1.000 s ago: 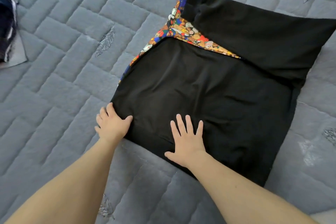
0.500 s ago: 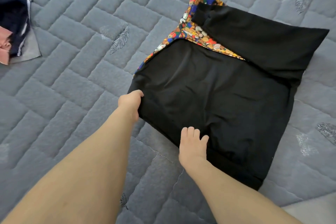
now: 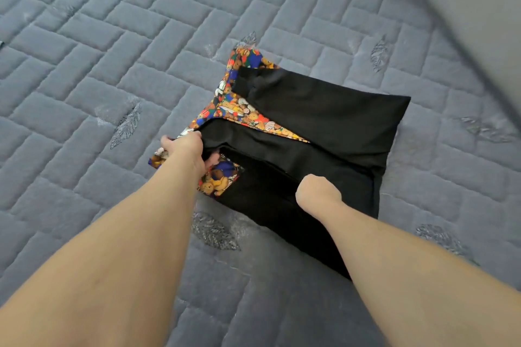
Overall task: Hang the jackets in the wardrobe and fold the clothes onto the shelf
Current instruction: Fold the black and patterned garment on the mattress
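Note:
A black garment (image 3: 324,121) with a bright teddy-bear print lining lies partly folded on the grey quilted bed. Its near edge is turned up and over toward the far side, so the printed lining (image 3: 217,180) shows at the near left corner. My left hand (image 3: 184,146) grips that lifted edge at the left side, fingers curled round the cloth. My right hand (image 3: 314,191) grips the same edge further right, its fingers tucked under the black fabric and hidden. A folded black sleeve lies across the far part.
The grey quilted bed cover (image 3: 112,65) spreads all around the garment. A plain grey surface (image 3: 479,8), perhaps a wall or headboard, rises at the upper right. A darker strip runs along the top left corner.
Both hands went from lying flat on the garment to gripping its near edge and lifting it over toward the far side. The view shifted, so the clothes at the left left the frame.

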